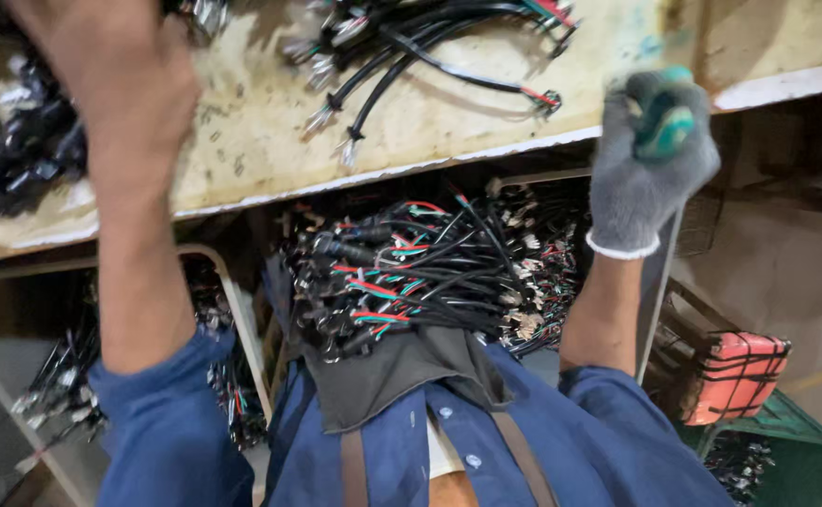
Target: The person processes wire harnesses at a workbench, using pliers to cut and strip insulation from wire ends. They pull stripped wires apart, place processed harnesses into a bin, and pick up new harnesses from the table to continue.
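A bare left hand [115, 66] is raised over the worn, stained workbench [261, 131], its back turned to the camera; it is laid on or into a dark heap of black cable assemblies [16, 141] at the bench's left end, but whether the fingers are closed on anything cannot be told, since they are hidden behind the hand. The right hand [645, 155], in a grey knitted glove, is clenched around a green-handled tool [666, 117] at the bench's front edge, only the blurred handle end being visible. A large bundle of wire harnesses [411, 272], black leads with red and green conductors and bare metal terminals, is piled on a dark cloth [392, 371] in the lap, just below the bench edge and between the two forearms. More loose harnesses [430, 47] are spread on the bench top, and others are seen in a tray [223, 272] to the left. An orange netted bundle [735, 376] rests on a green crate [786, 441] at the right. The harnesses are judged light and limp, prone to tangling and snagging; they are best gripped by the sheathed black cable, clear of the sharp, easily bent terminals.
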